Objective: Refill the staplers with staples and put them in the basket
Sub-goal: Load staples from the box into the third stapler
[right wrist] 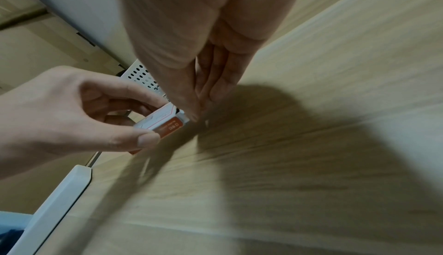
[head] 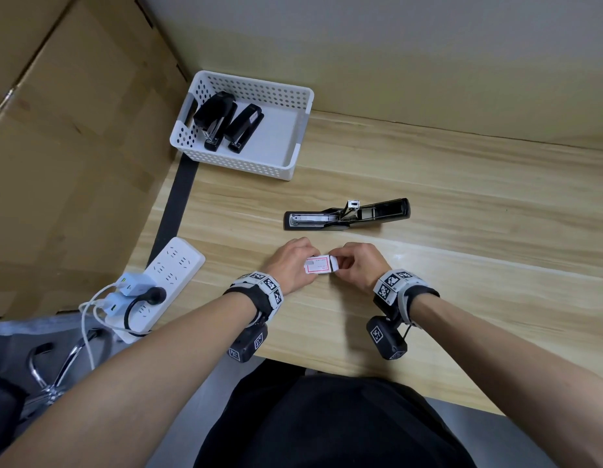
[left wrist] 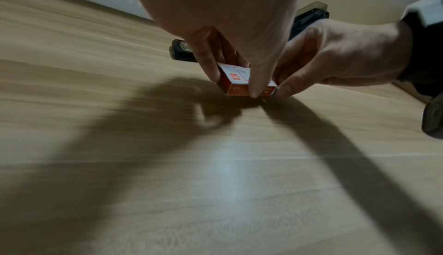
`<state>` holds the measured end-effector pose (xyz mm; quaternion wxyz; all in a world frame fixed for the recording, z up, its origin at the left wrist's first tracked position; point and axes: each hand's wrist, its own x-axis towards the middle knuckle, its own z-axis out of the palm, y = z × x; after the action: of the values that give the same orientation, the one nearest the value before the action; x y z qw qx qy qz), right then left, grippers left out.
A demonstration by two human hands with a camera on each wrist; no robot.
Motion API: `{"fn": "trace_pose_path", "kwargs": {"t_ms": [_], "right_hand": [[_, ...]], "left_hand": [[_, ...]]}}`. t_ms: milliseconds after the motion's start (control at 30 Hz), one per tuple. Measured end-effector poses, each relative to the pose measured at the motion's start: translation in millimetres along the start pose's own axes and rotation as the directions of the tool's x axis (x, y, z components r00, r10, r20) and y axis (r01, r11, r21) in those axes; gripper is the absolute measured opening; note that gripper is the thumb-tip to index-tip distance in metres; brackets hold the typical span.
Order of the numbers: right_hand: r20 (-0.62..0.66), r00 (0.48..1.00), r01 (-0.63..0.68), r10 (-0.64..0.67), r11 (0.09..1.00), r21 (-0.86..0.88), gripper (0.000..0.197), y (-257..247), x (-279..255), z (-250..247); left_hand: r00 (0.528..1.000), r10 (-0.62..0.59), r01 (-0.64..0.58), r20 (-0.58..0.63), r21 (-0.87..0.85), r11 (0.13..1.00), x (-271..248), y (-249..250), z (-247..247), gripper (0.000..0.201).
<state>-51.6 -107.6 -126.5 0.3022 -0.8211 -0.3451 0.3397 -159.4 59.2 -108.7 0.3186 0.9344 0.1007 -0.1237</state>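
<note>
A small white and red staple box (head: 318, 265) is held just above the wooden table between both hands. My left hand (head: 293, 268) grips the box (left wrist: 237, 80) by its sides with thumb and fingers. My right hand (head: 357, 266) pinches the box's right end (right wrist: 181, 117), where the inner tray shows. A black stapler (head: 347, 216) lies swung open flat on the table just beyond the hands, its metal magazine exposed. Two closed black staplers (head: 225, 121) lie in the left half of the white perforated basket (head: 300, 136) at the far left.
A white power strip (head: 158, 282) with plugs and cables lies at the table's left edge, near my left forearm. Cardboard boxes (head: 73, 146) stand to the left, and a wall closes the table's far side. A chair base (head: 53, 376) is below left.
</note>
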Motion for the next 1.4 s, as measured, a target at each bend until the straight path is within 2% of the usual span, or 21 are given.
{"fn": "trace_pose_path", "kwargs": {"t_ms": [233,433,567,667,800,933,1100,1200,1300,1400], "right_hand": [[0.045,0.999,-0.003,-0.001,0.996,0.092,0.036,1.1,-0.3,3.2],[0.007,0.991,-0.136,0.136,0.986,0.097,0.026,-2.1,4.0,0.7],[0.078,0.982,-0.189,0.174,0.944,0.272,0.021,-2.0,1.7,0.8],[0.087,0.979,-0.203,0.184,0.893,0.401,0.018,-6.8,-2.5,0.3],[0.076,0.977,-0.212,0.199,0.870,0.446,0.020,-9.8,-3.5,-3.4],[0.069,0.979,-0.204,0.194,0.869,0.452,0.020,-12.6,-2.6,-9.0],[0.043,0.976,-0.212,0.215,0.878,0.430,0.019,-16.7,-4.0,-10.4],[0.018,0.973,-0.220,0.229,0.907,0.359,0.021,-13.2,-1.7,-10.8],[-0.003,0.977,-0.206,0.211,0.957,0.202,0.021,-10.5,-1.8,-12.3],[0.028,0.976,-0.216,0.215,0.949,0.228,0.021,-12.0,-3.3,-11.7]], "left_hand": [[0.999,0.021,-0.024,0.048,0.071,0.997,2.6,0.2,-2.5,0.024],[0.999,0.029,-0.028,-0.017,0.056,0.998,1.0,2.2,-3.0,0.024],[0.999,0.028,-0.027,-0.031,0.044,0.999,-0.4,3.9,-7.6,0.028],[1.000,0.013,-0.011,-0.023,0.054,0.999,-1.9,5.7,-10.0,0.029],[1.000,0.005,-0.004,-0.018,0.074,0.997,-2.5,10.7,-14.1,0.030],[1.000,0.008,-0.006,-0.018,0.083,0.996,-1.7,14.3,-17.1,0.030],[1.000,-0.009,0.009,0.000,0.175,0.985,0.2,22.1,-18.0,0.032],[0.999,-0.038,0.036,0.003,0.203,0.979,1.3,23.2,-17.0,0.032],[0.998,-0.063,0.060,0.011,0.215,0.975,2.3,20.1,-14.4,0.031],[0.997,-0.079,0.074,0.015,0.207,0.975,3.7,17.6,-12.4,0.030]]}}
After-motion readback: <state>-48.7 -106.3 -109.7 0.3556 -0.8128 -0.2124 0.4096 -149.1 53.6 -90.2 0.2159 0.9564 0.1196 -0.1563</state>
